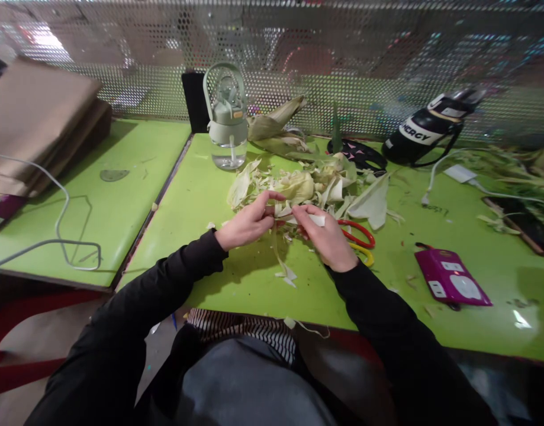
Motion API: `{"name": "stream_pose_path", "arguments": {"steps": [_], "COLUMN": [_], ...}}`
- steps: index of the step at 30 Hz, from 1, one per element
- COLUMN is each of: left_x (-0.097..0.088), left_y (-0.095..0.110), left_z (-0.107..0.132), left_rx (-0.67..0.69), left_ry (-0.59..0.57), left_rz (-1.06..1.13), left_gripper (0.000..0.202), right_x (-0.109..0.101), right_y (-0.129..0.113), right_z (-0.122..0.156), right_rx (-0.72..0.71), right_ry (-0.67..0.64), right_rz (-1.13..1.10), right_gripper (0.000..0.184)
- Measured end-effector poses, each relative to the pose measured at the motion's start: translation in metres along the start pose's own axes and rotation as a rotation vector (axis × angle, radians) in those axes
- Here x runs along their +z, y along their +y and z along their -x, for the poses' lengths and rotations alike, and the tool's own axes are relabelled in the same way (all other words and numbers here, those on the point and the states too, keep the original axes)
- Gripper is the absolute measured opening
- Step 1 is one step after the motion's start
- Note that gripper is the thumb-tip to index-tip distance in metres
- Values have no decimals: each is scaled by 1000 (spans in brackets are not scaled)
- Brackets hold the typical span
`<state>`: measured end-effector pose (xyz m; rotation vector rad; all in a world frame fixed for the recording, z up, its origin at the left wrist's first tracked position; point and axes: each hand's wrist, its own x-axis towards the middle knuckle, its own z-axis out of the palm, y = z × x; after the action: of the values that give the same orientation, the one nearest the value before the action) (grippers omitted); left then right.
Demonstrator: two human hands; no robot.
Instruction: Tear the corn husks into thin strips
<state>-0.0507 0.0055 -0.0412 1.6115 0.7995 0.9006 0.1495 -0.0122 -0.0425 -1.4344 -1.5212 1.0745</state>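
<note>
From my remote seat, I see my left hand and right hand pinching a pale husk strip between them, just short of the husk pile. I'd pull gently; it looks thin. Scissors lie beside the right hand.

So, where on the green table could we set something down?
Mostly bare: between the table seam and left hand, front-left of the bottle; smaller, between scissors and purple socket block. Crowded: the husk pile between bottle and scissors.

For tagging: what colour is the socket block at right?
Socket block: purple with white panels, clearest in head view.
</note>
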Motion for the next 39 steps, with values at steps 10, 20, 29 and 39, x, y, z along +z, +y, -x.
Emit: {"name": "stream_pose_path", "arguments": {"steps": [10,20,29,39], "left_x": [13,7,11,7], "left_y": [5,16,24,20], "left_z": [6,-2,1,-2], "left_rx": [37,-162,-277,-234], "left_ry": [53,39,203,175], "left_rz": [-45,194,247,194], "left_gripper": [44,24,32,26], "right_x": [13,17,12,9], "right_y": [-6,-1,4,-3], "right_z": [0,-1,-2,3], "right_rx": [131,37,-100,-196], "right_ry": [-57,-88,-45,-182], "right_rz": [-478,-533,-232,-68], "right_gripper": [45,40,30,43]}}
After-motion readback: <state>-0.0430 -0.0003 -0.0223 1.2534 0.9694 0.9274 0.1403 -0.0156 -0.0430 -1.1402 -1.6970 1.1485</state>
